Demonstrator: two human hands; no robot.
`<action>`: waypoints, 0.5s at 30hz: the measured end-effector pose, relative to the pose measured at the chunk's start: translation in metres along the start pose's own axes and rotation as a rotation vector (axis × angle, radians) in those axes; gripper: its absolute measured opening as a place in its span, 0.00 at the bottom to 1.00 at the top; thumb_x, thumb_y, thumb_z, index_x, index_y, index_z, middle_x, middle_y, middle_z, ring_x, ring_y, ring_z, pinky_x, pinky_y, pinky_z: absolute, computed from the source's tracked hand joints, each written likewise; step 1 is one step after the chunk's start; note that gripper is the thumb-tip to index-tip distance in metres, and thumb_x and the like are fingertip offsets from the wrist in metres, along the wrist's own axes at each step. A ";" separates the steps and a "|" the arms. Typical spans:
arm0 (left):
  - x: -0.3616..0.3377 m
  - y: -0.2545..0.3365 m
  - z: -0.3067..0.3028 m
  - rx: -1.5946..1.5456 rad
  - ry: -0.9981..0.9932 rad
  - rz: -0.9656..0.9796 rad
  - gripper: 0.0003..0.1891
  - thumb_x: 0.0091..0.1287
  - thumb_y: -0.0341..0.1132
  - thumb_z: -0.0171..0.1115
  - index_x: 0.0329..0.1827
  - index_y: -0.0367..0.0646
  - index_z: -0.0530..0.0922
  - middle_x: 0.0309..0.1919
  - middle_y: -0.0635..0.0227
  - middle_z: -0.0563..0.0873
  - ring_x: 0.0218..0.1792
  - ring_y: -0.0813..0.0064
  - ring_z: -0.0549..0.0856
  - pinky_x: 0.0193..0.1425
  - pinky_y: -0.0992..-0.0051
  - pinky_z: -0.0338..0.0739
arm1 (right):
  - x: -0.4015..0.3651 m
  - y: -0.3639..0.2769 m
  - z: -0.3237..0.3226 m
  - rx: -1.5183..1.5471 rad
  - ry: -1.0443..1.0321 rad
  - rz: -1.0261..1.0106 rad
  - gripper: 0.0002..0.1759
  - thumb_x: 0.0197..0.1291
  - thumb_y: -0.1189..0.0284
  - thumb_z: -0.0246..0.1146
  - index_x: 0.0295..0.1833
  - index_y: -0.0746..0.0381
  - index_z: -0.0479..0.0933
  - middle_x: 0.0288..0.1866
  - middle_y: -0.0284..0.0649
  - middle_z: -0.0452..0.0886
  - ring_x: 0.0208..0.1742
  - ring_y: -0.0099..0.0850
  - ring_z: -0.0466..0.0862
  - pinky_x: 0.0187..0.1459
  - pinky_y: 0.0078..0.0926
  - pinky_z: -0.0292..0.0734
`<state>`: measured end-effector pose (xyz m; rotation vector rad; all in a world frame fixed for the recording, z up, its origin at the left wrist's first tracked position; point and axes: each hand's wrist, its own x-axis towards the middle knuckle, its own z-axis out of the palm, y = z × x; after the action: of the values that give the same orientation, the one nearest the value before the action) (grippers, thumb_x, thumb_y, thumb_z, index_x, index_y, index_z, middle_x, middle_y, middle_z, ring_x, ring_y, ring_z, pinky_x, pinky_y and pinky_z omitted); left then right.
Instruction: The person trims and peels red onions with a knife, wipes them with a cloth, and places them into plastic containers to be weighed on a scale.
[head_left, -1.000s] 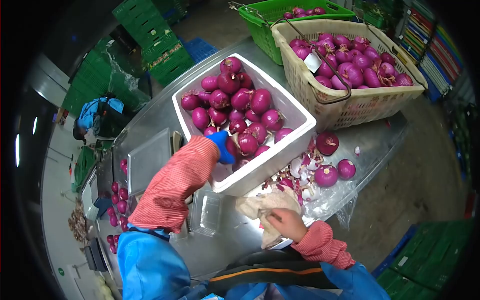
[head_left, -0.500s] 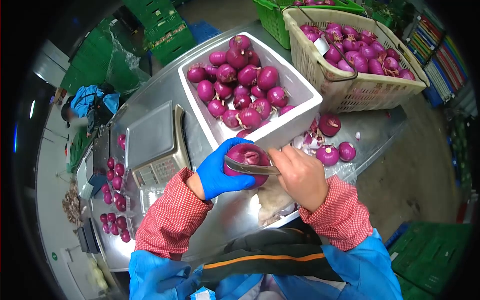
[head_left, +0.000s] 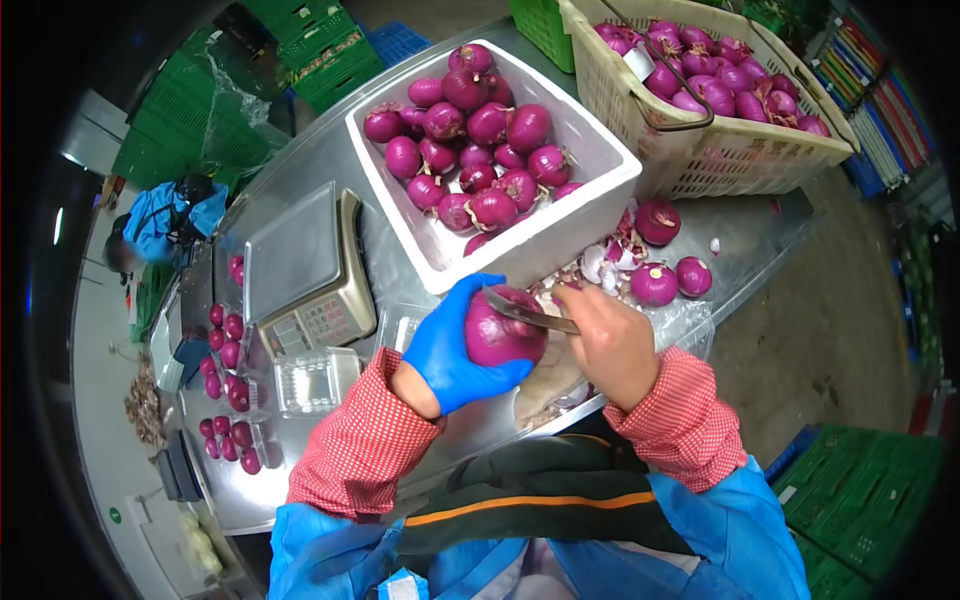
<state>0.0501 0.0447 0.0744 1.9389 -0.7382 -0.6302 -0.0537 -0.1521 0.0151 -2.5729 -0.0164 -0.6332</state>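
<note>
Above the worktop (head_left: 440, 455), close to its near edge, one red onion (head_left: 503, 338) sits in the left hand (head_left: 450, 350). Blue glove, fingers curled round the onion's left side, thumb along its lower face; forearm slants up and inward from lower left. Right hand (head_left: 612, 350) bare, back of the hand uppermost, fingers closed on a knife (head_left: 535, 317); the grip's far side is hidden. Blade slants left across the onion's upper part, touching it. Both red checked cuffs angle toward each other.

Just beyond the hands: white foam box (head_left: 545, 240), many red onions inside. Peelings (head_left: 598, 268) beside its near right wall, three loose onions (head_left: 655, 285) to their right. Beige cloth (head_left: 545, 385) beneath the right hand, by the near edge. Left of the box, a scale (head_left: 325, 318); clear tray (head_left: 312, 383) before it. Packed onions (head_left: 228, 440) toward the left edge. Cream crate of onions (head_left: 730, 165) at the far right corner.
</note>
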 end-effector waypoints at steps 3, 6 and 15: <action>0.003 -0.011 -0.001 0.030 0.053 -0.013 0.46 0.45 0.42 0.80 0.67 0.40 0.66 0.56 0.54 0.80 0.56 0.60 0.83 0.62 0.67 0.78 | -0.008 0.003 0.000 0.280 -0.016 0.120 0.23 0.55 0.74 0.67 0.57 0.62 0.76 0.37 0.43 0.81 0.39 0.39 0.85 0.39 0.30 0.81; 0.002 -0.022 0.007 0.149 0.078 0.089 0.47 0.45 0.42 0.79 0.69 0.40 0.64 0.57 0.51 0.78 0.57 0.55 0.83 0.61 0.64 0.78 | 0.000 -0.006 -0.005 0.609 -0.039 0.262 0.23 0.58 0.70 0.69 0.59 0.62 0.76 0.39 0.44 0.83 0.39 0.40 0.85 0.41 0.29 0.80; 0.004 -0.026 0.025 0.435 0.234 0.228 0.48 0.47 0.44 0.78 0.71 0.40 0.62 0.57 0.45 0.74 0.55 0.44 0.80 0.57 0.58 0.79 | 0.010 -0.029 0.006 0.569 -0.103 0.095 0.10 0.58 0.72 0.69 0.39 0.63 0.75 0.32 0.45 0.82 0.34 0.38 0.86 0.36 0.33 0.79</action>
<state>0.0415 0.0373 0.0394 2.2268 -0.9872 -0.1007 -0.0460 -0.1245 0.0277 -2.0380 -0.0935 -0.3881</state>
